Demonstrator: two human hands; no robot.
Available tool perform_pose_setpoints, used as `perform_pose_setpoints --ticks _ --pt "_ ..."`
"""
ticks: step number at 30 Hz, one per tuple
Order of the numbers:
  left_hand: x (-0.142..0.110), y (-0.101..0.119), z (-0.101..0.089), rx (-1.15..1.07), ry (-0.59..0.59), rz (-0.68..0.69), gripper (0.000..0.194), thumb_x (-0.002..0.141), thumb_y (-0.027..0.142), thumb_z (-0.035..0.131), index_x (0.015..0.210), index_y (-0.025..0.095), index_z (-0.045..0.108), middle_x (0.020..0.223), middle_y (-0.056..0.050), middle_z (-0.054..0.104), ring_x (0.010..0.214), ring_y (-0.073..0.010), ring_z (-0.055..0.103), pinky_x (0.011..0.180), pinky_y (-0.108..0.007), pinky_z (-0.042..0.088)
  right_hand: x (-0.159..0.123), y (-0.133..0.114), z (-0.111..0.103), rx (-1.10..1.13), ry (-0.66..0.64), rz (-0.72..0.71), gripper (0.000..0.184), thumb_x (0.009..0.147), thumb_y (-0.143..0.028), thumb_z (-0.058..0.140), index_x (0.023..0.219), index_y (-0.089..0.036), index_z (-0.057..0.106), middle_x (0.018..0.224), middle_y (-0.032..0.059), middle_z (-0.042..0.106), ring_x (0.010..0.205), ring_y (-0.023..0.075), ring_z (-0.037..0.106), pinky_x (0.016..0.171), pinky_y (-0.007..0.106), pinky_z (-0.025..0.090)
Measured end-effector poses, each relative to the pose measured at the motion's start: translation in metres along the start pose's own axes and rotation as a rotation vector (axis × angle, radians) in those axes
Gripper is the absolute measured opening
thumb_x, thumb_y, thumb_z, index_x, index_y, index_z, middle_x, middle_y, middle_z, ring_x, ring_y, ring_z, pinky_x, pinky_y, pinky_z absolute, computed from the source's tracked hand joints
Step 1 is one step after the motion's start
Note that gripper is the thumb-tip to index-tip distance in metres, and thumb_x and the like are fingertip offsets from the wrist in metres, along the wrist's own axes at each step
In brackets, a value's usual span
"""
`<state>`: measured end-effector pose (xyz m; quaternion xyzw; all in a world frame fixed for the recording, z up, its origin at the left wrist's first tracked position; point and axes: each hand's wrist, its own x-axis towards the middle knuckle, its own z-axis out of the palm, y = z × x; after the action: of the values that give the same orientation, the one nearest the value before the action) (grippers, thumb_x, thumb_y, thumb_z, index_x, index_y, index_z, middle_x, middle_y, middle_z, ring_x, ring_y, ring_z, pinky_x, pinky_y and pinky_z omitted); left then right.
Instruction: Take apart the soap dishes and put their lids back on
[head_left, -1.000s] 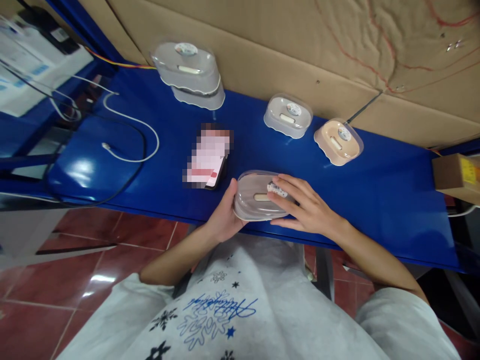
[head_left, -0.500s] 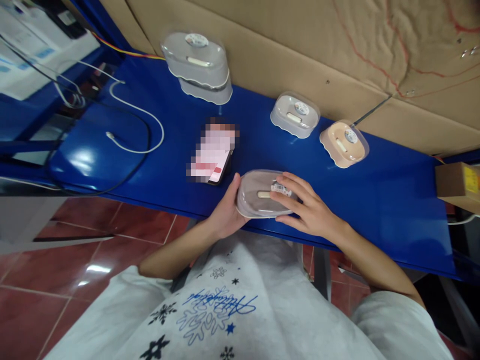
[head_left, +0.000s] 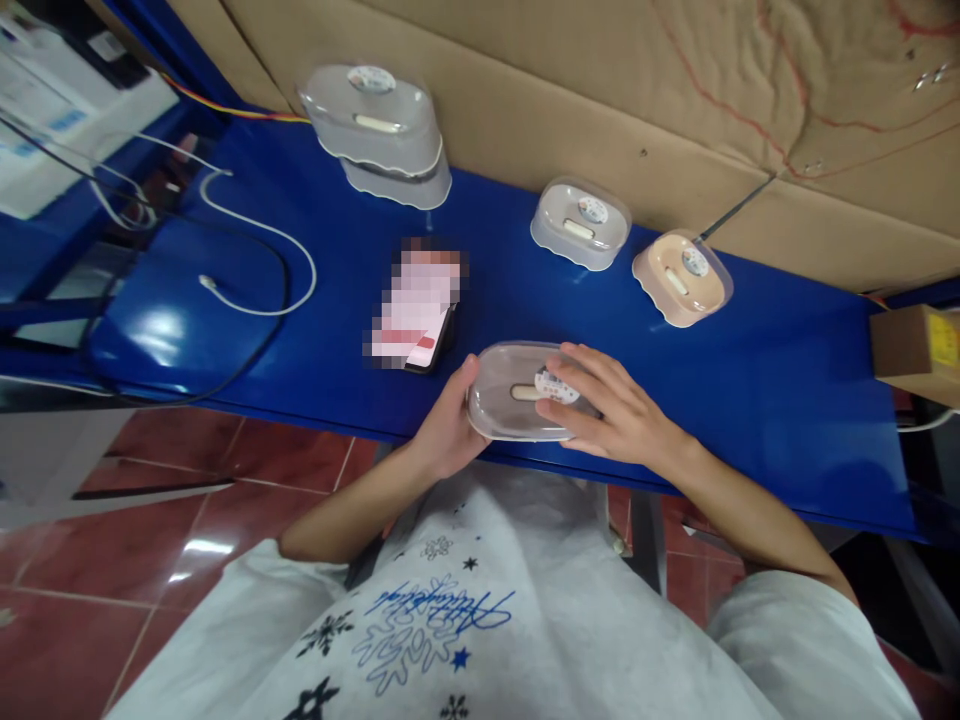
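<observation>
A grey oval box with a clear lid [head_left: 510, 395] lies at the near edge of the blue table [head_left: 750, 380]. My left hand [head_left: 446, 435] grips its left end, fingers curled round the rim. My right hand [head_left: 611, 410] rests on top of its right side, fingers pressed on the lid beside a small white label [head_left: 553, 383]. A phone [head_left: 416, 315] lies just left of the box.
Further back stand a grey lidded box [head_left: 579, 225], a peach one [head_left: 681, 278] and a stack of larger grey boxes [head_left: 382, 135]. A white cable [head_left: 255, 265] and a black cable lie at the left. Cardboard [head_left: 600, 90] backs the table; a brown carton [head_left: 911, 350] sits at the right.
Both hands stay on the grey box at the table's near edge. Only the camera has shifted slightly.
</observation>
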<state>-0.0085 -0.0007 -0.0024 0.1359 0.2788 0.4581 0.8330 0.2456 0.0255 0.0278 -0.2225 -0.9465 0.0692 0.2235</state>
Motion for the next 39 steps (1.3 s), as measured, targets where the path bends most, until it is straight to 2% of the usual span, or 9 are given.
perform_pose_setpoints --ticks 3,8,15,19,24,29,33,36,39 --pt "0.002 0.002 0.004 -0.047 -0.012 -0.038 0.058 0.104 0.064 0.059 0.139 0.019 0.070 0.132 -0.013 0.079 0.136 -0.0322 0.067 0.118 -0.045 0.049 -0.005 0.016 -0.005 -0.004 -0.028 0.081 0.085 0.100 -0.042 0.074 0.172 -0.040 0.029 0.171 0.0095 0.047 0.160 0.0400 0.043 0.122 0.065 0.050" --pt "0.001 0.006 0.011 -0.013 -0.012 -0.062 0.076 0.104 0.059 0.062 0.166 0.021 0.040 0.146 -0.020 0.071 0.143 -0.0338 0.063 0.125 -0.051 0.041 -0.012 0.058 -0.002 -0.147 0.057 0.336 0.074 0.103 -0.047 0.068 0.169 -0.039 0.037 0.174 0.0093 0.044 0.161 0.0426 0.040 0.126 0.069 0.040" --pt "0.000 0.005 0.006 0.056 -0.083 -0.055 0.047 0.103 0.049 0.064 0.141 0.021 0.065 0.142 -0.018 0.072 0.136 -0.0348 0.066 0.118 -0.054 0.047 -0.024 0.097 -0.024 -0.333 0.027 0.660 0.080 0.107 -0.070 0.042 0.172 -0.024 0.030 0.177 0.0171 0.036 0.165 0.0397 0.030 0.131 0.070 0.016" --pt "0.002 0.005 0.004 0.076 -0.096 -0.054 0.038 0.104 0.046 0.063 0.130 0.019 0.072 0.134 -0.018 0.075 0.127 -0.0323 0.069 0.106 -0.047 0.055 -0.039 0.119 -0.043 -0.409 0.081 0.834 0.066 0.110 -0.061 0.039 0.163 -0.021 0.046 0.169 0.0180 0.049 0.158 0.0379 0.043 0.126 0.066 0.026" --pt "0.002 0.005 0.002 0.105 -0.123 -0.056 0.033 0.102 0.044 0.065 0.119 0.018 0.076 0.126 -0.015 0.077 0.115 -0.0280 0.071 0.095 -0.039 0.058 -0.051 0.127 -0.055 -0.456 0.059 0.852 0.062 0.105 -0.055 0.056 0.157 -0.021 0.054 0.164 0.0197 0.053 0.151 0.0408 0.048 0.120 0.066 0.032" --pt "0.001 0.004 0.001 0.129 -0.155 -0.053 0.026 0.099 0.040 0.069 0.112 0.018 0.077 0.120 -0.014 0.077 0.110 -0.0261 0.071 0.090 -0.035 0.057 -0.071 0.144 -0.062 -0.442 0.205 0.954 0.093 0.086 -0.076 0.075 0.155 -0.018 0.051 0.162 0.0291 0.045 0.145 0.0478 0.047 0.112 0.070 0.040" --pt "0.002 0.004 0.000 0.135 -0.164 -0.057 0.024 0.100 0.036 0.066 0.110 0.017 0.077 0.119 -0.014 0.077 0.108 -0.0258 0.071 0.089 -0.035 0.057 -0.085 0.165 -0.069 -0.273 0.334 1.038 0.095 0.076 -0.082 0.079 0.141 -0.016 0.059 0.142 0.0280 0.063 0.134 0.0439 0.055 0.111 0.064 0.045" --pt "0.002 0.003 -0.001 0.128 -0.199 -0.062 0.024 0.101 0.037 0.068 0.113 0.018 0.077 0.120 -0.014 0.078 0.109 -0.0261 0.073 0.090 -0.035 0.058 -0.078 0.156 -0.080 -0.155 0.454 1.101 0.086 0.080 -0.079 0.076 0.136 -0.015 0.062 0.136 0.0252 0.069 0.121 0.0383 0.065 0.105 0.058 0.052" --pt "0.002 0.003 -0.001 0.100 -0.260 -0.100 0.038 0.102 0.048 0.067 0.127 0.021 0.074 0.132 -0.017 0.076 0.119 -0.0309 0.073 0.096 -0.042 0.060 -0.053 0.115 -0.086 0.061 0.551 0.866 0.075 0.088 -0.071 0.075 0.143 -0.023 0.057 0.145 0.0223 0.065 0.119 0.0343 0.069 0.099 0.050 0.058"
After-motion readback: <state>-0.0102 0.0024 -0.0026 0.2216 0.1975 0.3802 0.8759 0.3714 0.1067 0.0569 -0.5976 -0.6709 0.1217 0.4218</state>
